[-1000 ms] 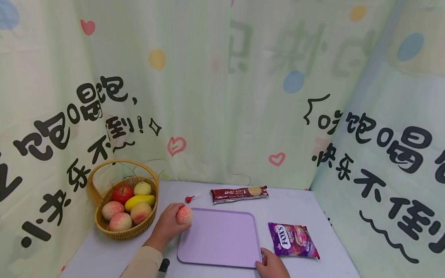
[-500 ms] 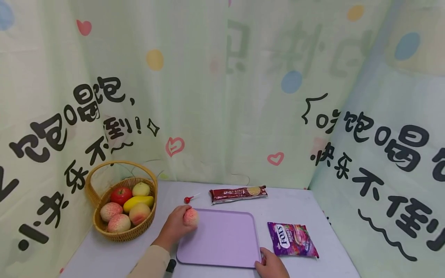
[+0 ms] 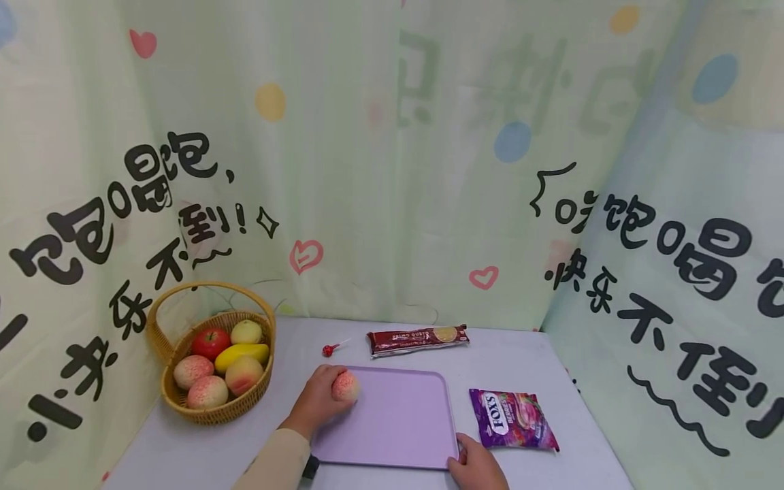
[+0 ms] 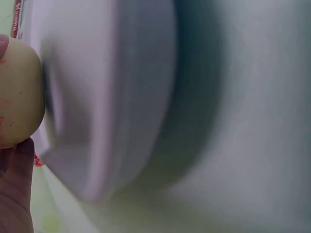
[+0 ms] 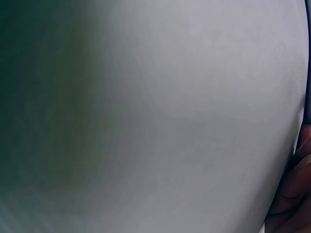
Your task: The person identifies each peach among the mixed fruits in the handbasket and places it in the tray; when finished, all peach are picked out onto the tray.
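My left hand (image 3: 320, 400) holds a pink-speckled peach (image 3: 346, 386) over the left part of a lilac tray (image 3: 401, 418). In the left wrist view the pale side of the peach (image 4: 19, 94) faces the camera, with fingers (image 4: 18, 170) against it. Whether the peach touches the tray cannot be made out. At the tray's near right corner, my right hand (image 3: 479, 464) grips the rim. Only part of that hand (image 5: 294, 194) shows at the edge of the right wrist view.
A wicker basket (image 3: 168, 391) of fruit stands at the left. Behind the tray lie a red lollipop (image 3: 328, 350) and a maroon biscuit pack (image 3: 416, 340). A purple FOX'S candy bag (image 3: 513, 420) lies right of the tray. Printed curtains (image 3: 367, 170) enclose the table.
My left hand has carried the peach rightward and slightly down, from the tray's left edge to over its surface. The right hand stays at the tray corner.
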